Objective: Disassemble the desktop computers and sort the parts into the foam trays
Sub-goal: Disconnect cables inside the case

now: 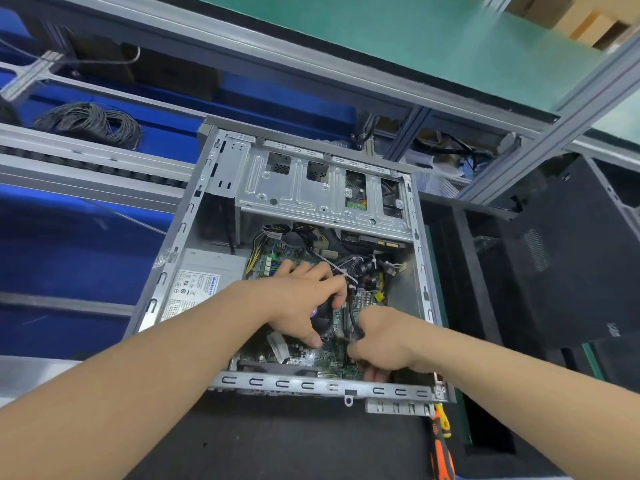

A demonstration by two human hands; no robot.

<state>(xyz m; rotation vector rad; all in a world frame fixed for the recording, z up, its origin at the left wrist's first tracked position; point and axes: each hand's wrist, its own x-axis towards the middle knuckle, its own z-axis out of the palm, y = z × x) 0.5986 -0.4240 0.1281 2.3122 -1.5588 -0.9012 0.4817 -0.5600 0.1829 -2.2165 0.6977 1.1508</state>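
Dark table (277, 445) holds the open computer case (311, 384); your left hand (304, 303) curls over the cooler fan (322, 318), and your right hand (381, 341), just right of it, pinches the black cable (351, 317), which runs away toward the far side.

A dark bench surface (277, 441) filled the lower frame; on it lay the opened computer case (277, 383) at centre and an orange-handled screwdriver (441, 452) at lower right.
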